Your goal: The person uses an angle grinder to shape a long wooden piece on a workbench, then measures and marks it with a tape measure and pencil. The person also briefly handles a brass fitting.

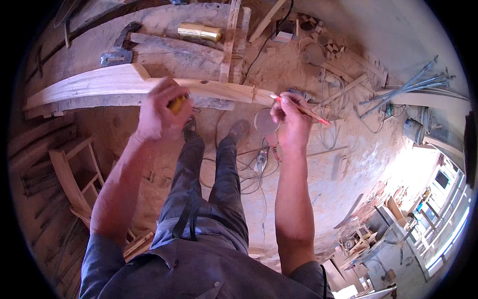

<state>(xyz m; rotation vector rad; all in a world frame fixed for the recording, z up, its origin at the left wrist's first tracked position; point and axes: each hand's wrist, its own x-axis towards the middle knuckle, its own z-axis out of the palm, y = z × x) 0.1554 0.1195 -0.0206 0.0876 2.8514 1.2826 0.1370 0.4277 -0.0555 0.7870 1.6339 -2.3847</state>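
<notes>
A long pale wooden board (219,90) with a notch in its upper edge lies across the near edge of the workbench (164,21). My left hand (158,112), a little blurred, is closed around a yellow and black tape measure (177,103) just over the board's middle. Most of the tape measure is hidden by my fingers. By the board's right end, my right hand (293,119) pinches a red pencil (316,118), which slants across the fingers with its pale tip toward the wood.
A wooden-handled tool with a dark metal head (128,34) and a shiny gold cylinder (200,32) lie on the bench. Cables and a power tool (261,160) are on the dusty floor. Metal rods (413,87) stick out at right; a wooden frame (74,172) stands at left.
</notes>
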